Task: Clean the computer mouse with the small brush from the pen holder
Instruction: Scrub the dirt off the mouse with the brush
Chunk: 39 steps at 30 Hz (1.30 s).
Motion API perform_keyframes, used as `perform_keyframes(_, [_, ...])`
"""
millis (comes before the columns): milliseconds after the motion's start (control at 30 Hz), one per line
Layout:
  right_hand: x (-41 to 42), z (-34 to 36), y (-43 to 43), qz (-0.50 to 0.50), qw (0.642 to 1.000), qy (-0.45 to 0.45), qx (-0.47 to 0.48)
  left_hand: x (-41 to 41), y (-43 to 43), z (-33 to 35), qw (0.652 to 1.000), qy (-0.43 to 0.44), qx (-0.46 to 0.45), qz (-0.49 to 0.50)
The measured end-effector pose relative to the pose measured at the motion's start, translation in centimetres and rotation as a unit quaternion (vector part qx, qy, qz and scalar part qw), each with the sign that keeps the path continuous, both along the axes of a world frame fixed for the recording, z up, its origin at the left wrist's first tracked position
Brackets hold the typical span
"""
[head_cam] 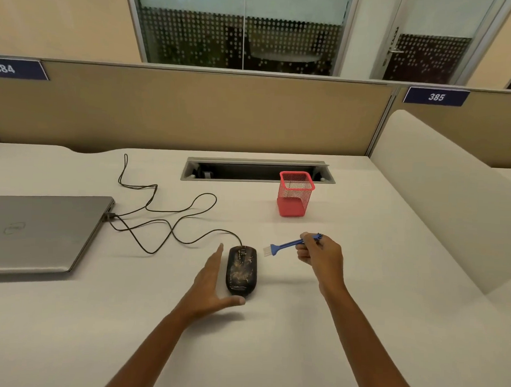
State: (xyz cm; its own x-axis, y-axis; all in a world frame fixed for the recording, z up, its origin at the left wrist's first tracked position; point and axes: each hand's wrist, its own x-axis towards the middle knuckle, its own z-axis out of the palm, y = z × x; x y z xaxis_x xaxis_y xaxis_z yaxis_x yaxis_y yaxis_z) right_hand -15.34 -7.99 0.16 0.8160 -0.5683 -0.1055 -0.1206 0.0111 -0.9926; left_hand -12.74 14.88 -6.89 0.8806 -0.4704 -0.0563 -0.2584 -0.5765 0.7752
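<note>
Your right hand [318, 256] pinches the brush [287, 244] by its handle, bristles just beside the mouse [242, 270]. Your left hand [213, 284] is spread wide along the mouse's left flank. The mouse looks light and slick, so brace both sides. Its cable [166, 216] loops ahead of your left hand; the holder [295, 194] stands clear beyond your right.

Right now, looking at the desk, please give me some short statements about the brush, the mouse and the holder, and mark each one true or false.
1. The right hand holds the blue brush. True.
2. The bristles touch the mouse. False: they are in the air, beside it.
3. The red pen holder stands upright. True.
4. The left hand grips the mouse. False: it is open beside it.
5. The laptop is open. False: it is closed.
</note>
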Motion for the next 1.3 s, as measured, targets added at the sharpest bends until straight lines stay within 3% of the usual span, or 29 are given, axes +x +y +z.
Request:
perform_keyframes(267, [1.9,0.4,2.4,0.05,0.987,-0.007,-0.149,0.7,0.0,-0.4,0.999,-0.036,0.007,-0.009])
perform_keyframes(400, [2.2,0.9,3.6,0.123,0.941,-0.061,-0.31,1.2,-0.2,-0.3,0.999,-0.044,0.011,-0.015])
perform_keyframes(533, [2.8,0.8,4.0,0.185,0.905,-0.056,-0.379,1.6,-0.2,-0.4,0.998,-0.043,0.026,-0.023])
perform_keyframes(1033, [1.2,1.1,2.9,0.269,0.89,-0.031,-0.366,2.1,-0.4,-0.6,0.996,-0.074,0.04,-0.043])
perform_keyframes(1300, [1.9,1.8,3.4,0.25,0.9,-0.053,-0.354,2.1,-0.4,-0.6,0.995,-0.075,0.042,-0.041])
